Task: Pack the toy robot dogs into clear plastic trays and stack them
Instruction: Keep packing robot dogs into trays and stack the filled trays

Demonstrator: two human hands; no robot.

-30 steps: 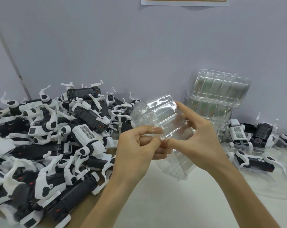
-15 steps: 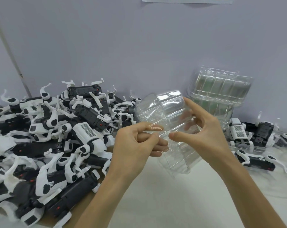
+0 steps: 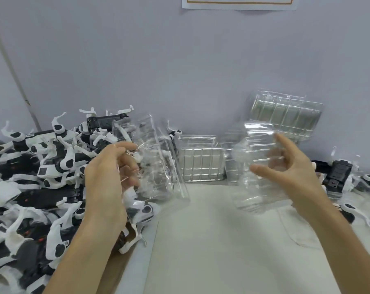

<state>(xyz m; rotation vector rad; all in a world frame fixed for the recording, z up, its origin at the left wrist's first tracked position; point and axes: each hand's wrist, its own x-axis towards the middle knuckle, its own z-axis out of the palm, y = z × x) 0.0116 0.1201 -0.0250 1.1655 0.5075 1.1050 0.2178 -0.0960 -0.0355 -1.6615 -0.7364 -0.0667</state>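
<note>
Clear plastic tray (image 3: 156, 162), empty: pinched in my left hand (image 3: 107, 172), beside dog heap. Second tray (image 3: 254, 187), empty: gripped by my right hand (image 3: 294, 175), above bench (image 3: 211, 240). Toy robot dogs (image 3: 41, 177): heaped left, unpacked. Spare trays (image 3: 286, 117): at wall. Packing looks early, bulk left.

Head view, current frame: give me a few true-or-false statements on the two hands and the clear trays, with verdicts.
1. The left hand holds a clear tray. True.
2. The right hand is empty. False: it holds a second clear tray.
3. The two held trays are pressed together. False: they are apart, with bare table showing between them.
4. The loose toy robot dogs lie heaped on the person's left. True.
5. A stack of clear trays stands by the wall behind the right hand. True.
</note>
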